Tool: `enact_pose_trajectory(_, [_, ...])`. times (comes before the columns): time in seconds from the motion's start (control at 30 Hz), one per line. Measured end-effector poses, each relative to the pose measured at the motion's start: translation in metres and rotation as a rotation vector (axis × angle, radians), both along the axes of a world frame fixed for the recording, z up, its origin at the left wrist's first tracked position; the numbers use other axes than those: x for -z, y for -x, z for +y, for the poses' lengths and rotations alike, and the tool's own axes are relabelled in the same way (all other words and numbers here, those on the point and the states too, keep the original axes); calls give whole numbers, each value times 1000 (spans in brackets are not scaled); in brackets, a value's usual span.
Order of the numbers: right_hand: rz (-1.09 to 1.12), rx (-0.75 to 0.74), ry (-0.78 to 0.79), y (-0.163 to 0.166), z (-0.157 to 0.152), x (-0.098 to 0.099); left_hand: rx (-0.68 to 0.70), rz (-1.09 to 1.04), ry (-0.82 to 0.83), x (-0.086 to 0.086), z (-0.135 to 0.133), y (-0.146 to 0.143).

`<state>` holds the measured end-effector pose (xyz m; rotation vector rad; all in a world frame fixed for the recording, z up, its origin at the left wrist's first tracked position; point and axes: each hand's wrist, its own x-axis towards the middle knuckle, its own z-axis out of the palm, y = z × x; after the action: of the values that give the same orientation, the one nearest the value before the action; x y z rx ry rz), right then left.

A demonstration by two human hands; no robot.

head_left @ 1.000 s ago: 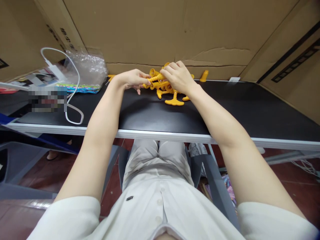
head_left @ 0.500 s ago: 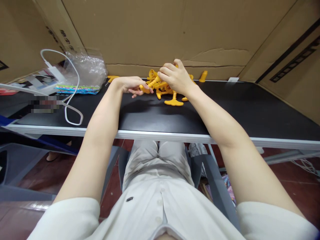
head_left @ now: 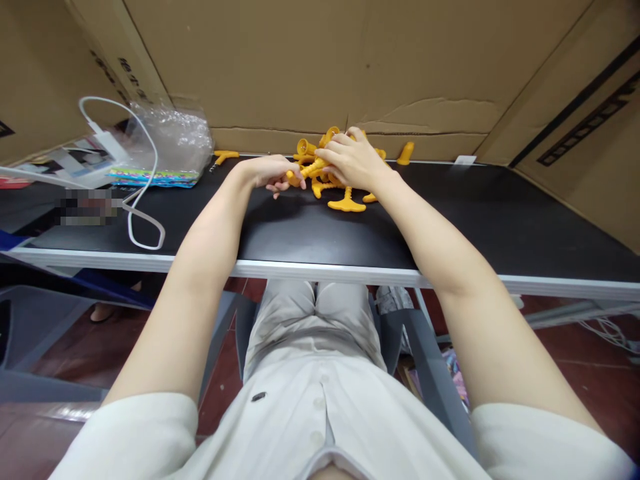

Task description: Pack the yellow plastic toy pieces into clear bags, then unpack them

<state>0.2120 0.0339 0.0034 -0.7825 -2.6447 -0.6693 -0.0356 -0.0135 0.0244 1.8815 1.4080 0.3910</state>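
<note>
A yellow T-handled corkscrew with a ribbed stem lies between my two hands. My left hand is closed on its handle end, palm hidden. Over the other end, my right hand has its fingers curled round the stem, so that part is covered. Beneath and behind the hands is a heap of similar yellow pieces, among them a T-shaped handle with a ribbed stem and a hollow yellow cap. A separate corkscrew with a bare metal spiral rests left of my left hand.
A yellow cap stands at the back right, near a small white tag. To the left are a clear plastic bag, colourful packets and a white cable. Cardboard walls enclose the black table behind and at the sides.
Both hands have shifted slightly right, and the held corkscrew has turned a little flatter. The loose corkscrew at the left is now more fully exposed beside my left wrist.
</note>
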Motion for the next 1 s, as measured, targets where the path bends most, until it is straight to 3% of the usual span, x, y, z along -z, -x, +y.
enact_pose_trajectory(0.43, [77, 42, 59, 9, -17, -15, 6, -55, -18, -5, -7, -5])
enact_pose_trajectory(0.8, [270, 55, -78, -2, -6, -19, 82, -340, 245, -3, 0, -14])
enact_pose_trajectory(0.87, [335, 126, -49, -5, -6, -22, 92, -332, 255, -1, -1, -12])
enact_pose_trajectory(1.0, [387, 449, -25, -29, -5, -30, -42, -336, 144, 0, -8, -14])
